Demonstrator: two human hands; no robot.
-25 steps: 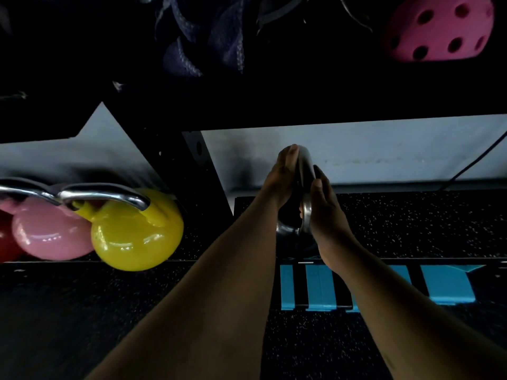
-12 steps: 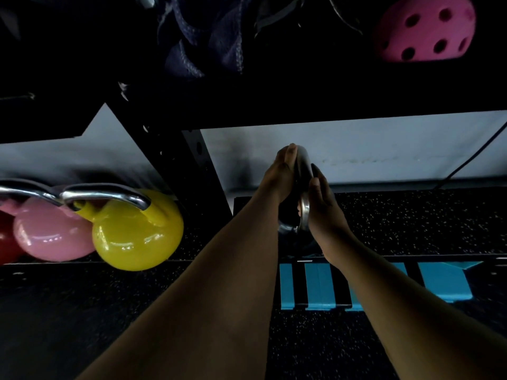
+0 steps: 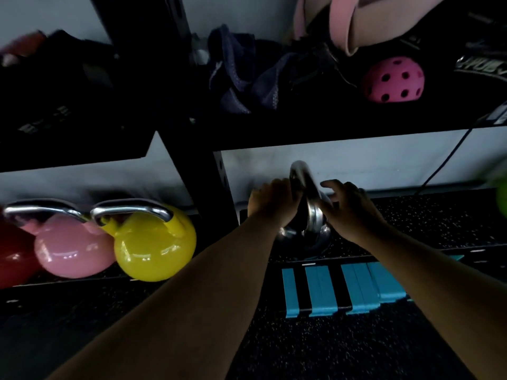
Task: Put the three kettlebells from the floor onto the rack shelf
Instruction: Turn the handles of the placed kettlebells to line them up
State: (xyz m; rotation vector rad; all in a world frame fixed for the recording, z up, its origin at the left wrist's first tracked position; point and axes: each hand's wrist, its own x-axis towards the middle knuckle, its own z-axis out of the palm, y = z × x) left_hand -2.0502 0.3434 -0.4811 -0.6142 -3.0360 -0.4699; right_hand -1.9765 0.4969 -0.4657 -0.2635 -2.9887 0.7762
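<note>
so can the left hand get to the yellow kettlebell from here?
Probably yes: the yellow kettlebell sits just left of the left hand, though the rack post stands between them.

Three kettlebells (image 3: pixel 153 242) sit side by side, lower shelf (image 3: pixel 428 223) left bay; fourth kettlebell (image 3: pixel 304 231) right bay, ball (image 3: pixel 393 79) on shelf above.

The dark kettlebell (image 3: pixel 303 237) sits mostly hidden behind both wrists — only its steel handle and a sliver of shiny body show. The left hand (image 3: pixel 271 204) covers its own fingertips, so its grip is unclear. The red kettlebell (image 3: pixel 12 256) and a green object (image 3: pixel 501 197) are cut off by the frame edges. The top-left shelf clutter (image 3: pixel 41 78) is blurred — unreadable.
</note>
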